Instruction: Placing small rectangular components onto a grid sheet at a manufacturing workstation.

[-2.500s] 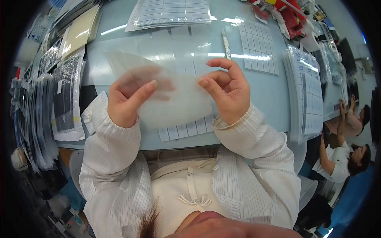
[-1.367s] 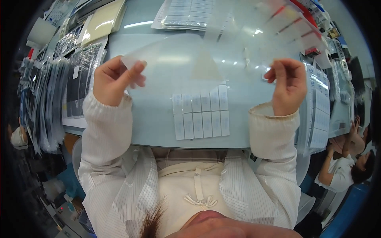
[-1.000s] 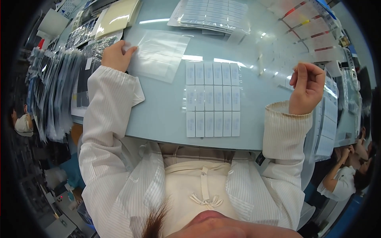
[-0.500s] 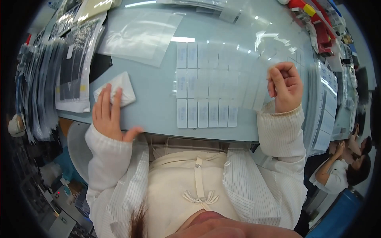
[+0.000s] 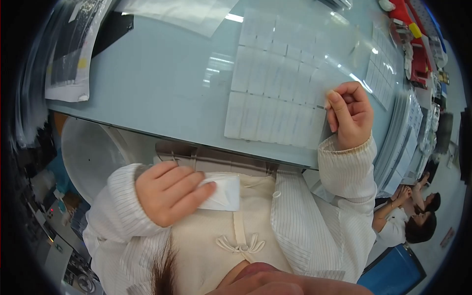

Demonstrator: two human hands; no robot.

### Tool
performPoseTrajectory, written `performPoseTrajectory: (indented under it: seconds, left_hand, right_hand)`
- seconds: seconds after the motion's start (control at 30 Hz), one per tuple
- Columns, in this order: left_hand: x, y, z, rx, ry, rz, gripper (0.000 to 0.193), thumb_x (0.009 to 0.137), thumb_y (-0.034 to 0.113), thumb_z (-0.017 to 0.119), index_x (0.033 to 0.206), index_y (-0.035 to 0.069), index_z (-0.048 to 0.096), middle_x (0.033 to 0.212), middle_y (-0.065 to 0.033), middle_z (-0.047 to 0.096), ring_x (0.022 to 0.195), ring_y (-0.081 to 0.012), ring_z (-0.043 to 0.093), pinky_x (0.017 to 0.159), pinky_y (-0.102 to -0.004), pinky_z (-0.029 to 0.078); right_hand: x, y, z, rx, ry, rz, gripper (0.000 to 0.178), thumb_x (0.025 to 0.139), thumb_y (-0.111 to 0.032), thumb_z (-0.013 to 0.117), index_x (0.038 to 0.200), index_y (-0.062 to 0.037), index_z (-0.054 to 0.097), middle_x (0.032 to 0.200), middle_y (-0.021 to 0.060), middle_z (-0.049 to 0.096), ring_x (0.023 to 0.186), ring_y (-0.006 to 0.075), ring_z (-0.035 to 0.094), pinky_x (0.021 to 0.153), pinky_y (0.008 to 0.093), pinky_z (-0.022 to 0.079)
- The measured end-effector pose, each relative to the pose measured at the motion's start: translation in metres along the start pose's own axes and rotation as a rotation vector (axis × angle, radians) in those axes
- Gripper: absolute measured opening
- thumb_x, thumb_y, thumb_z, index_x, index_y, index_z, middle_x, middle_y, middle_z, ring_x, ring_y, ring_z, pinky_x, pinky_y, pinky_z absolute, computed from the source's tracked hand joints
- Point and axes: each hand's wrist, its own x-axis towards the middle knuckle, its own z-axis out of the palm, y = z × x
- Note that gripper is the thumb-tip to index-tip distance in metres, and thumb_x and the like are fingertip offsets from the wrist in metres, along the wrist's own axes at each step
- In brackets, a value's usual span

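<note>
Left fingers (image 5: pixel 183 185) grip a folded white cloth (image 5: pixel 226 194), jutting right past their tips — right fingers (image 5: pixel 337 100) pinch a translucent film (image 5: pixel 306 73), spread leftward from them over rows of white cards (image 5: pixel 255 115).

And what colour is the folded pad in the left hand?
The pad is white; best seen in the head view.

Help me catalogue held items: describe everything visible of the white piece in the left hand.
The white piece looks like folded cloth or paper, flat, with squared right corners and faint creases. The left hand covers its left end with its fingers. It is off the table, in front of the cream top; contact there is unclear.
</note>
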Motion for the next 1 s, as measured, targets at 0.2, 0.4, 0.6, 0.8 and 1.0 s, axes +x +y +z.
performPoseTrajectory:
  seconds: [0.2, 0.4, 0.6, 0.8, 1.0]
  left_hand:
    - [0.016, -0.012, 0.022, 0.125, 0.139, 0.118, 0.019, 0.075, 0.008, 0.069, 0.094, 0.007, 0.068, 0.114, -0.0095, 0.07, 0.092, -0.0213, 0.063, 0.072, -0.0312, 0.047]
    - [0.009, -0.015, 0.03, 0.176, 0.074, 0.076, 0.031, 0.072, 0.01, 0.07, 0.103, 0.008, 0.07, 0.124, -0.009, 0.068, 0.1, -0.0236, 0.062, 0.082, -0.0336, 0.048]
    - [0.011, -0.018, 0.031, 0.179, 0.087, 0.085, 0.023, 0.074, 0.009, 0.07, 0.097, 0.009, 0.068, 0.123, -0.0079, 0.069, 0.099, -0.022, 0.061, 0.078, -0.0316, 0.046]
    - [0.011, -0.017, 0.033, 0.182, 0.11, 0.071, 0.016, 0.075, 0.008, 0.071, 0.09, 0.011, 0.067, 0.121, -0.0063, 0.069, 0.098, -0.0205, 0.06, 0.074, -0.0295, 0.045]
    - [0.011, -0.018, 0.033, 0.174, 0.108, 0.067, 0.016, 0.075, 0.009, 0.071, 0.09, 0.011, 0.068, 0.121, -0.0059, 0.07, 0.098, -0.0204, 0.06, 0.074, -0.0293, 0.045]
  right_hand:
    - [-0.006, -0.002, -0.001, -0.035, 0.023, 0.031, 0.009, 0.099, -0.004, 0.063, 0.101, -0.0013, 0.055, 0.079, 0.0061, 0.062, 0.049, 0.0038, 0.042, 0.047, 0.0186, 0.032]
    - [-0.006, -0.001, 0.0, -0.054, 0.039, 0.026, 0.009, 0.098, -0.003, 0.063, 0.102, -0.0014, 0.055, 0.079, 0.0062, 0.063, 0.049, 0.0035, 0.042, 0.045, 0.0181, 0.031]
    - [-0.006, 0.003, 0.001, -0.068, 0.051, -0.006, 0.008, 0.099, -0.002, 0.061, 0.102, -0.0025, 0.054, 0.079, 0.0054, 0.062, 0.045, 0.0027, 0.036, 0.042, 0.0174, 0.026]
    - [-0.007, 0.002, 0.001, -0.101, 0.044, -0.009, 0.008, 0.099, -0.002, 0.061, 0.102, -0.0026, 0.054, 0.079, 0.0051, 0.062, 0.046, 0.0025, 0.036, 0.042, 0.0174, 0.026]
    - [-0.007, 0.003, 0.0, -0.085, 0.04, -0.015, 0.009, 0.099, -0.003, 0.062, 0.102, -0.0027, 0.053, 0.079, 0.0046, 0.062, 0.046, 0.0024, 0.036, 0.043, 0.017, 0.026]
